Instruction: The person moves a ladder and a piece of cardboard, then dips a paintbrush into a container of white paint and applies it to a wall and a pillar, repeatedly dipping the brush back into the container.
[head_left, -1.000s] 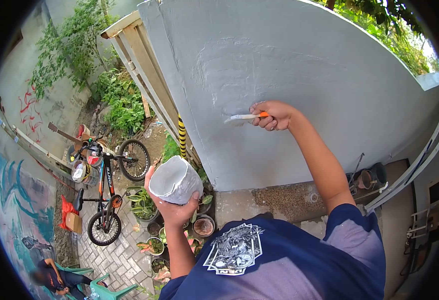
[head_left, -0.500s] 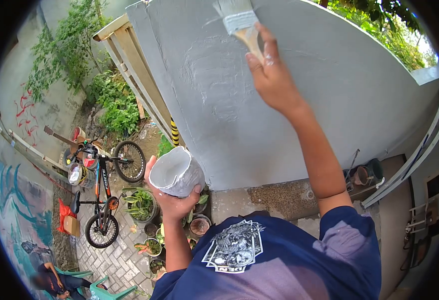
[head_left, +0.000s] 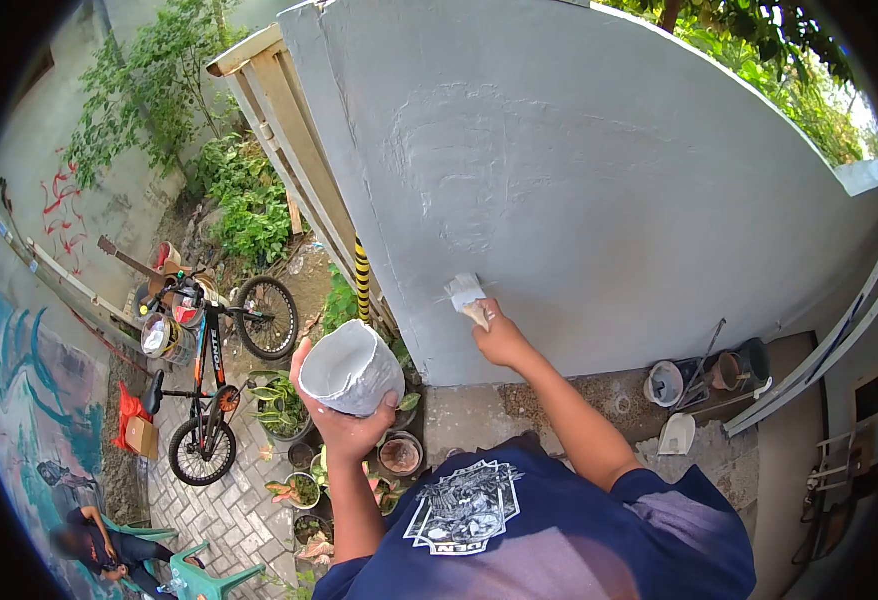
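Note:
My right hand (head_left: 502,336) grips a paintbrush (head_left: 475,310) by its pale wooden handle. The white-coated bristles lie against the grey wall (head_left: 579,230), low on its face. Wrinkled, raised streaks mark the wall's surface above the brush. In front of my chest my left hand (head_left: 351,425) is wrapped round a paint-crusted cup (head_left: 367,378), fingers on its far side and thumb on the near side. The cup tilts so that its whitish inside shows.
A bicycle (head_left: 206,370) stands on the paving at left, beside several buckets and a guitar. Potted plants (head_left: 284,405) sit below my left arm. A bucket (head_left: 664,383) and a white scoop-like container (head_left: 677,436) lie at the wall's foot. A seated person (head_left: 109,545) is at lower left.
My right hand has brought the paintbrush down the wall from near its top edge to the lower part. My left hand still holds the cup in nearly the same place.

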